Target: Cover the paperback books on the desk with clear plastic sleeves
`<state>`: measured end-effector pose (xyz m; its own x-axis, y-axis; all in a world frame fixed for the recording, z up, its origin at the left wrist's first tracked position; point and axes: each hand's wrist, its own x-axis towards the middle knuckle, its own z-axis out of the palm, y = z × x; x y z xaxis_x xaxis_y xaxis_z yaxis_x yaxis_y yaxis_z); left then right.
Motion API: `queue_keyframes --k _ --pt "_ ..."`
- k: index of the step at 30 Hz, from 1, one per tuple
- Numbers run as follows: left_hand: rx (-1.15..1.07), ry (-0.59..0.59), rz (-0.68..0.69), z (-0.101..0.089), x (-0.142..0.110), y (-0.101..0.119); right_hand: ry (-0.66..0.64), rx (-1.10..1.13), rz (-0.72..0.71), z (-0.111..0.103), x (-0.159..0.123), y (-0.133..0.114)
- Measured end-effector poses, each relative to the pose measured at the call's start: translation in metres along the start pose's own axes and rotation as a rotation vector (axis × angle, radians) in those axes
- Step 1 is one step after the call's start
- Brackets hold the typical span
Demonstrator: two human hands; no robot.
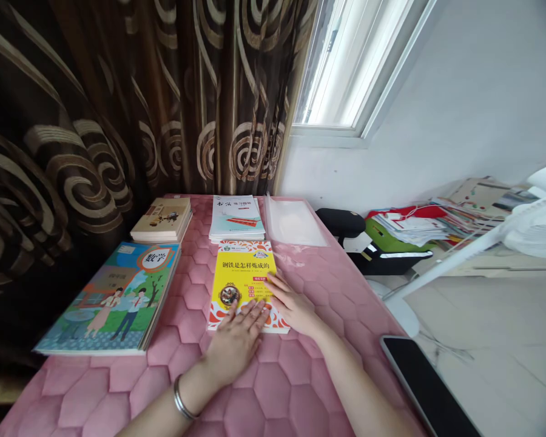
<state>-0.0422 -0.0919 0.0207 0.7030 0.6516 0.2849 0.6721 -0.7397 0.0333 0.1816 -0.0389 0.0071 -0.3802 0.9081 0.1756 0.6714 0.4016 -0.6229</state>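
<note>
Both hands, L [236, 343] & R [293, 306], flat on yellow book [243, 273].

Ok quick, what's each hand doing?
Left hand: open, flat on the yellow book.
Right hand: open, resting on the same book's right edge.

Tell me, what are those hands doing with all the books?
A person rests both hands flat on a yellow book lying closed on a pink quilted table. The left hand covers its bottom edge; the right hand lies on its right side. A maths textbook and two other stacks lie nearby, untouched.
</note>
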Motion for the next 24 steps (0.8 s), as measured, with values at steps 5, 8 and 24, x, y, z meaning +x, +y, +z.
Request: queue_keyframes --k 5,8,24 --pt "0.006 -0.017 -0.208 -0.01 -0.024 -0.037 -0.125 0.048 0.178 -0.034 -0.027 -0.009" --pt "-0.053 -0.008 -0.25 -0.012 -0.033 -0.054 -0.214 -0.024 0.168 -0.037 -0.039 -0.018" --pt "-0.107 0.023 -0.19 -0.004 -0.025 -0.056 0.041 0.015 0.034 -0.025 -0.039 -0.013"
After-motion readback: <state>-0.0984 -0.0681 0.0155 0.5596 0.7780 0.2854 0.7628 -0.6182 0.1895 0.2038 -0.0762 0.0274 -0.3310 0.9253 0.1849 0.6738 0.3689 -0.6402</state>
